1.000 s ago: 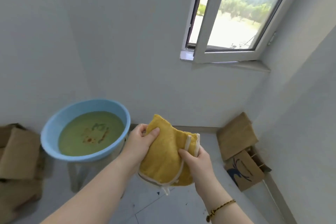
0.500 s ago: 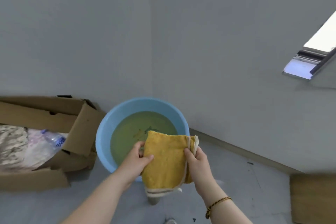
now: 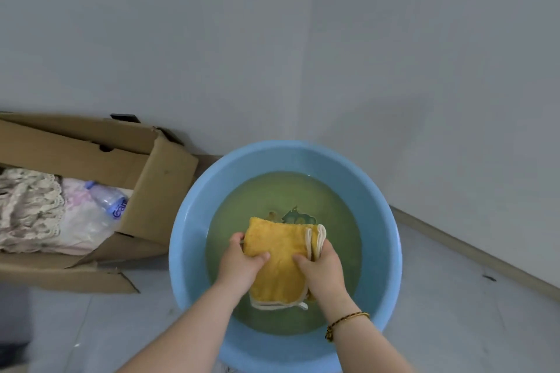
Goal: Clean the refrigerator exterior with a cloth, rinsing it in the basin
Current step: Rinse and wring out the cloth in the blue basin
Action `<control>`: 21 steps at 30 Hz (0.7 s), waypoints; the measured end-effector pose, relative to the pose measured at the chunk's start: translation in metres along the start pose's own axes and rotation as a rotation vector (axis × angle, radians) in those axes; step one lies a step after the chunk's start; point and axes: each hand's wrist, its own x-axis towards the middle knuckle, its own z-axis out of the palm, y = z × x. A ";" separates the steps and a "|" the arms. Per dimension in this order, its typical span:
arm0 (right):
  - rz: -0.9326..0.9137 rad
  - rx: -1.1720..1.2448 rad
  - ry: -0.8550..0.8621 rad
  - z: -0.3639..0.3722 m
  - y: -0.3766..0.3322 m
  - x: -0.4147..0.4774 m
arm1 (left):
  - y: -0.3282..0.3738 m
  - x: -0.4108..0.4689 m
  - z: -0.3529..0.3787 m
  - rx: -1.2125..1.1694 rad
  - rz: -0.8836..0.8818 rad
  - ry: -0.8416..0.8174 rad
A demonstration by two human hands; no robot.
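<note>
Yellow cloth (image 3: 278, 260) is held folded w/ both hands inside the blue basin (image 3: 381, 215), over murky greenish water (image 3: 257, 200). Whether its near edge is dipped can't be told. Left hand (image 3: 239, 266) is curled on the cloth's left side, thumb on top. Right hand (image 3: 324, 269) is pinched round the right folded edge.

Risks, as judged:
- Water could be slopped over the near rim onto the floor (image 3: 454, 297) if the cloth is plunged hard.
- Grime could be carried back to the fridge, as the water looks dirty.
- The cardboard box (image 3: 91, 142) at left could be wetted by drips.
</note>
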 end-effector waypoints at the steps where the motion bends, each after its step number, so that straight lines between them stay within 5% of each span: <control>1: 0.011 -0.007 0.016 0.004 0.005 0.009 | -0.001 0.010 0.003 0.017 -0.010 -0.010; 16: 0.171 -0.231 0.101 0.048 0.045 0.083 | -0.022 0.104 0.033 0.158 -0.090 0.013; 21: 0.264 0.032 0.102 0.056 0.040 0.083 | -0.013 0.098 0.036 -0.043 -0.134 -0.015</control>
